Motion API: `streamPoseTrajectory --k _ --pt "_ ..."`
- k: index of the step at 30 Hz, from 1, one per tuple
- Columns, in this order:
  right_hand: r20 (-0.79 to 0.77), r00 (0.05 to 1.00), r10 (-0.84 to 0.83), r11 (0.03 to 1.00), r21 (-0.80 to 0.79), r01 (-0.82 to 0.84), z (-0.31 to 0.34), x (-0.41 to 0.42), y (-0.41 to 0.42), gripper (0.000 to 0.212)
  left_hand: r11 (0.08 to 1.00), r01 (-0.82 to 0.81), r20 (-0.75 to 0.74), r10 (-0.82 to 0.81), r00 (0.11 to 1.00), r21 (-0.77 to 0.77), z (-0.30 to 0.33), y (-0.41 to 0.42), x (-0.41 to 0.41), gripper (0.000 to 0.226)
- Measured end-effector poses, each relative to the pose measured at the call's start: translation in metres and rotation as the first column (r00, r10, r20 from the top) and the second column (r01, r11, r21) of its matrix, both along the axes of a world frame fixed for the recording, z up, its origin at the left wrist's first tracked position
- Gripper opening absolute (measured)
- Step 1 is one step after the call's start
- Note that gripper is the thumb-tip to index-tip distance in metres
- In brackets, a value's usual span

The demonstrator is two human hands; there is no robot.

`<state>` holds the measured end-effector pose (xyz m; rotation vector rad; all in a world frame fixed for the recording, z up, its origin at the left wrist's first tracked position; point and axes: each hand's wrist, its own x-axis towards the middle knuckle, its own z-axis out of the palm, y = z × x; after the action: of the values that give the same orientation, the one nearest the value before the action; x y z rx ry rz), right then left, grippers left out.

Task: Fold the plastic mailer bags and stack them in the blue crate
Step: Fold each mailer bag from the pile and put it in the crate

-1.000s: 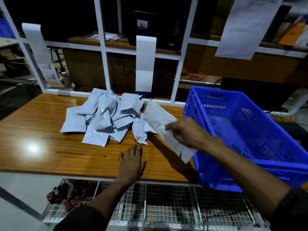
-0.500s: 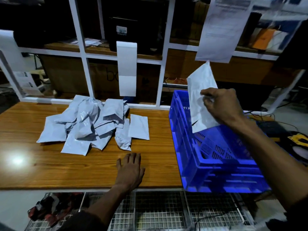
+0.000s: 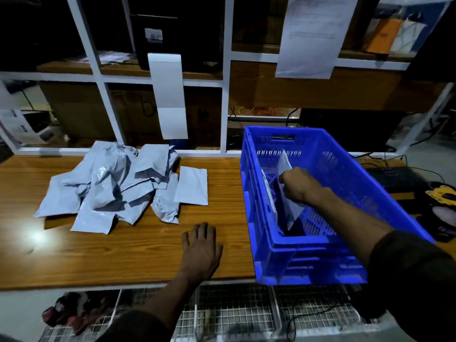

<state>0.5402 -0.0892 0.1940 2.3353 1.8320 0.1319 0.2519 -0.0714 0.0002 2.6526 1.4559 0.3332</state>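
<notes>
Blue crate [image 3: 328, 141] is my landmark: it sits at the table's right end, its near corner hanging past the table [image 3: 123, 255] edge. My right hand [image 3: 297, 185] is down inside it, closed on a folded mailer [image 3: 286, 166] that stands on edge, its long axis running from the crate's far wall toward the near one, leaning against the left wall. Another pale sheet [image 3: 267, 191] looks to be standing just beside it against that wall, though I can't tell how many are in there.

To the left of the crate, well apart from it, lies the pile [image 3: 108, 186] of crumpled mailers. Between pile and crate, one flat mailer [image 3: 192, 185] lies on the wood, long axis pointing away from me, touching the pile's right edge.

My left hand [image 3: 201, 245] rests palm down on the table, fingers loosely spread, holding nothing, just left of the crate's near corner. It is the nearer hand to the flat mailer, which lies straight ahead of it. I judge the next reach belongs to the left hand, once the right lets go.
</notes>
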Motion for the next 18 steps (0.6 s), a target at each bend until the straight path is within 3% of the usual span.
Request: streamPoseTrajectory --k 5,9,12,14,16,18 --pt "-0.081 0.995 0.061 0.986 -0.151 -0.072 -0.025 0.011 0.019 0.031 0.998 -0.041 0.025 0.040 0.999 0.042 -0.005 -0.001 0.005 0.056" --pt "-0.200 0.966 0.162 0.976 -0.108 -0.186 -0.053 0.017 0.027 0.029 0.996 -0.044 0.051 0.040 0.998 0.080 -0.003 -0.002 0.005 0.052" --pt "-0.343 0.921 0.186 0.976 -0.040 -0.212 -0.064 0.023 0.029 0.082 0.995 -0.041 0.054 0.036 0.998 0.090 -0.004 -0.002 0.005 0.052" --pt "-0.419 0.897 0.138 0.988 -0.002 -0.152 -0.061 0.025 0.030 0.098 0.995 -0.040 0.053 0.036 0.998 0.090 -0.004 -0.002 0.004 0.052" --pt "-0.470 0.877 0.100 0.995 0.027 -0.099 -0.055 0.022 0.030 0.082 0.995 -0.040 0.045 0.036 0.998 0.088 -0.004 -0.003 0.004 0.052" --pt "-0.492 0.869 0.057 0.998 0.014 -0.057 -0.051 0.018 0.028 0.050 0.996 -0.046 0.045 0.042 0.998 0.083 -0.003 -0.003 0.004 0.051"
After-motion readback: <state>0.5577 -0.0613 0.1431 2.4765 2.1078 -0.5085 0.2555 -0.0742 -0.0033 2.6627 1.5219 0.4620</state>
